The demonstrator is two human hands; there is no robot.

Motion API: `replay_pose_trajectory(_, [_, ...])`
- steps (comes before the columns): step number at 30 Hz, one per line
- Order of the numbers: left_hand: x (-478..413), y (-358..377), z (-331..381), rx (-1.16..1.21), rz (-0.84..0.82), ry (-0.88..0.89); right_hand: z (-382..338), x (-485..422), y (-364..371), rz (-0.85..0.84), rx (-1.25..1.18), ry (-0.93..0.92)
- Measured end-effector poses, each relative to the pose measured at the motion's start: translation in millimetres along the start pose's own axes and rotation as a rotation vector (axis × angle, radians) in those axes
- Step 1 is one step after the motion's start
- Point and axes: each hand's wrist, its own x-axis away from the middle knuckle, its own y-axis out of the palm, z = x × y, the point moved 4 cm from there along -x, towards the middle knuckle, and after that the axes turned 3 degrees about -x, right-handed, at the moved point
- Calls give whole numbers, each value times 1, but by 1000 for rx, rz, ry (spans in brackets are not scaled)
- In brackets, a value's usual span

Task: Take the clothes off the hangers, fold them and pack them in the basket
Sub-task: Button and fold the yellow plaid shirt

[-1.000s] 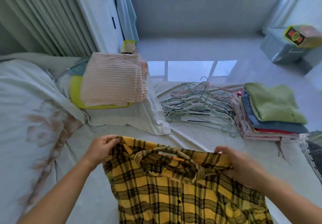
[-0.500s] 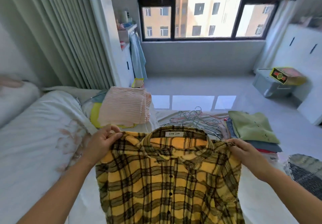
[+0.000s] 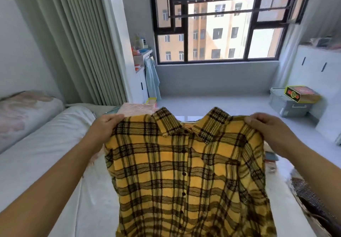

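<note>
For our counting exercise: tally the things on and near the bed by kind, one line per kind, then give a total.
Hands: 2, the left hand and right hand, each gripping a shoulder of the shirt
Yellow plaid shirt: 1
Pink striped folded garment: 1
Woven basket: 1
Grey storage box: 1
Yellow-edged carton: 1
Total: 7

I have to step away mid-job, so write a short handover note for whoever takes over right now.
Left hand grips one shoulder of the plaid shirt, right hand the other; it hangs spread above the bed, front facing you, off its hanger.
Done: a striped folded pile lies on the bed behind the shirt.
Left: fold this shirt, then pack the folded clothes into the basket at right.
</note>
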Motion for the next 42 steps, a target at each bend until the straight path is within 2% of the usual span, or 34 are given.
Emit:
replay_pose_trajectory(2, [11,-4,19,22,38,57,-17,7,-12,10,-71,-53])
replay_pose_trajectory(4, [17,-14,35,51,95,149,-26,12,-15,-119,-9,-38])
replay_pose_trajectory(6, [23,-13,40,-132,15,204,-23,21,-14,-259,185,64])
replay_pose_trajectory(8, [28,-5,31,-306,-133,193,-26,25,-16,-301,358,120])
replay_pose_trajectory(10, [30,-3,34,-291,-138,208,-42,21,-24,-238,404,71])
replay_pose_trajectory(13, [27,-13,54,-9,44,249,-75,12,-41,-67,284,-70])
replay_pose_trajectory(14, [26,-13,56,51,51,248,-80,8,-45,-42,310,-104])
replay_pose_trajectory(15, [27,-9,55,15,5,243,-78,5,-47,-35,428,-112])
replay_pose_trajectory(17, [32,5,42,-218,-164,210,-63,3,-46,-30,707,-78])
replay_pose_trajectory(18, [34,9,37,-288,-207,190,-57,3,-46,-12,758,-67])
replay_pose_trajectory(22, [24,-6,54,-133,-145,162,-69,-1,-50,123,625,-136])
replay_pose_trajectory(24, [21,-14,54,-130,-228,137,-74,-9,-57,212,439,-150])
replay_pose_trajectory(26, [34,-11,36,-258,-356,91,-60,-12,-57,232,287,-67])
replay_pose_trajectory(27, [38,-9,23,-266,-378,73,-48,-11,-54,221,283,-34])
replay_pose_trajectory(30, [42,-9,0,-33,-339,-8,-15,-4,-41,151,440,-18])
replay_pose_trajectory(34, [39,-21,4,29,-254,42,-16,2,-35,59,619,-58])
replay_pose_trajectory(39, [2,-43,26,56,-286,52,-60,-20,-41,-53,468,27])
replay_pose_trajectory(42, [-40,-35,5,-17,-295,-12,-50,-57,-33,-37,410,90])
